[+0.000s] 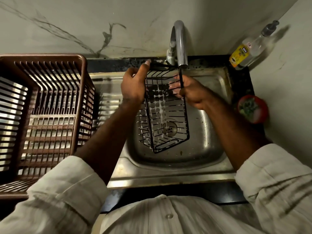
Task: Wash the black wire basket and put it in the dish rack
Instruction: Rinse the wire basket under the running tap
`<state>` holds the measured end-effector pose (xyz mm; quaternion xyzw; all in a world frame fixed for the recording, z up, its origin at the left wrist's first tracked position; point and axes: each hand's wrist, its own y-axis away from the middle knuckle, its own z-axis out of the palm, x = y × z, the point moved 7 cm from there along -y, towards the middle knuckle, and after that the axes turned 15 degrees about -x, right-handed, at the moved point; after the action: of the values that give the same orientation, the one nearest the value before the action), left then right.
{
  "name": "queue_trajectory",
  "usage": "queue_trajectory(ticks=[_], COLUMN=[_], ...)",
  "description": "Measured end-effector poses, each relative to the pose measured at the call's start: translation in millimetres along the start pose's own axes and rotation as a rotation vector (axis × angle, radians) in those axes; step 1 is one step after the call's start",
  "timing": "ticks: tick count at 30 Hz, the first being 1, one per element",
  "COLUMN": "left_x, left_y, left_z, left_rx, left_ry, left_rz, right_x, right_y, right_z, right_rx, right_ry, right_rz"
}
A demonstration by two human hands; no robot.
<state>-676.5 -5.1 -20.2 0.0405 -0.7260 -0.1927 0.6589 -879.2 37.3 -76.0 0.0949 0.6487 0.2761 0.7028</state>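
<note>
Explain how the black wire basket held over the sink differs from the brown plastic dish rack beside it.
The black wire basket is made of thin wire; the brown plastic dish rack has thicker slats. The basket is narrow; the rack looks much wider. The left hand and right hand hold the basket tilted over the steel sink, while the rack rests flat to its left. Both have open, gridded walls.

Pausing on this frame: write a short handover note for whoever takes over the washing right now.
Left hand: grips the basket at its far left corner.
Right hand: grips its right rim.
The basket hangs tilted over the sink, its far end under the faucet, with suds on its wires.
Done: apparently soaped.
Left: rinse it, then set it in the dish rack on the left.
</note>
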Motion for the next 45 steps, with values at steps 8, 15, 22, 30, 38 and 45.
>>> queue_trajectory(ticks=[8,15,22,30,38,45], left_x=[10.9,9.7,25.9,26.1,19.4,-0.9], left_y=[13.0,20.0,26.1,26.9,24.6,19.1], left_z=[-8.8,-10.3,-16.0,-14.0,-18.7,-21.2], left_rx=[0.063,0.072,0.188,0.216,0.164,0.116], left_ry=[-0.200,-0.197,-0.177,-0.217,-0.098,0.198], left_rz=[0.039,0.046,0.136,0.127,0.106,-0.098], right_x=[-3.3,-8.0,3.3,2.2,-4.1,-5.9], right_y=[-0.2,-5.8,-9.0,-3.4,-5.6,-7.3], right_z=[14.3,11.5,15.1,15.9,15.5,19.4], right_rx=[-0.008,0.119,-0.273,-0.051,0.002,-0.237], right_ry=[0.188,0.162,0.128,0.260,0.029,-0.324], right_rz=[0.056,0.108,0.034,0.040,0.050,0.093])
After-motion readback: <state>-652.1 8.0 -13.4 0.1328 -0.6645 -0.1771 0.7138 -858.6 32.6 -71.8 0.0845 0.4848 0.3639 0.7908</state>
